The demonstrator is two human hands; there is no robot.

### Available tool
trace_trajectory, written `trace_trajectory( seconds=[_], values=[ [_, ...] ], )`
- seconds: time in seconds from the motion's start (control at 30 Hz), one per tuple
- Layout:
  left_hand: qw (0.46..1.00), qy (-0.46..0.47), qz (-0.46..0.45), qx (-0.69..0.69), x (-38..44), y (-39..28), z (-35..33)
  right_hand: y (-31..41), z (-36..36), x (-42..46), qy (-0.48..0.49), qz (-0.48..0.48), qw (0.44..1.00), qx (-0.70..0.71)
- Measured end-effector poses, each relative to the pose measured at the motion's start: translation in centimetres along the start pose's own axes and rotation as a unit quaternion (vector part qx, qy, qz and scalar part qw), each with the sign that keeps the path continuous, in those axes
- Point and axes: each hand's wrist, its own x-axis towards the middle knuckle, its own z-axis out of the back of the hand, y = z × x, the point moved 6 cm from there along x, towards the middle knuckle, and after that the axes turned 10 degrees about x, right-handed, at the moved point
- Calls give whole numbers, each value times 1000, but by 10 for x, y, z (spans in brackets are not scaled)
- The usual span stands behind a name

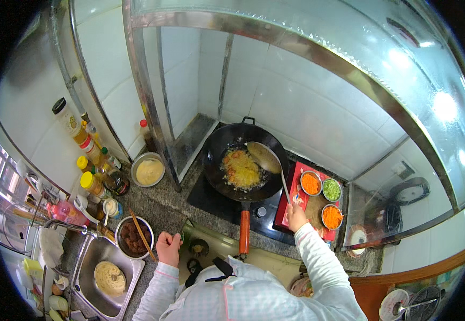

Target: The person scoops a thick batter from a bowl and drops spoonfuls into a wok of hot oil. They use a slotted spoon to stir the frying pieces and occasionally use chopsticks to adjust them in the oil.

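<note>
My right hand (296, 218) grips the handle of a metal ladle (264, 157). The ladle's wide bowl rests inside a black wok (220, 176), at its right side. Yellow, foaming food with orange-brown bits (240, 169) lies in the middle of the wok, beside the ladle. The wok sits on a black induction cooker (200, 196), its orange-red handle (244, 230) pointing towards me. My left hand (168, 248) is curled closed at the counter's front edge, with nothing plainly held. Close to its left are a bowl of dark brown chunks (132, 236) and wooden chopsticks (142, 232) laid across the bowl.
Small bowls of chopped orange vegetable (310, 183), chopped green vegetable (331, 189) and orange shreds (332, 217) stand on a red box (290, 200). A bowl of pale yellow mixture (149, 171), several bottles (92, 182) and a steel sink (92, 277) are leftward. A metal-framed glass screen (172, 100) surrounds the cooker.
</note>
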Motion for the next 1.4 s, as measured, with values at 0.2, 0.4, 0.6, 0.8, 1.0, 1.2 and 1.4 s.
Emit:
trace_trajectory(
  seconds=[0.2,0.4,0.6,0.8,1.0,1.2,1.4],
  values=[
    [1000,-13,9,7,3,10,12,14,23,-11,131,-212,844,474],
    [1000,2,22,-8,4,11,4,-1,-4,-15,146,-265,830,469],
    [999,24,39,7,-2,20,-10,-6,-13,-36,128,-235,905,330],
    [999,27,-11,-27,12,22,1,42,12,-37,241,-285,698,612],
    [999,31,9,20,13,15,-14,0,-26,-34,137,-191,940,248],
    [999,30,2,12,23,24,-12,-18,23,-31,196,-237,867,392],
    [999,37,6,21,23,36,-3,-37,209,19,89,-92,986,-103]
  ],
)
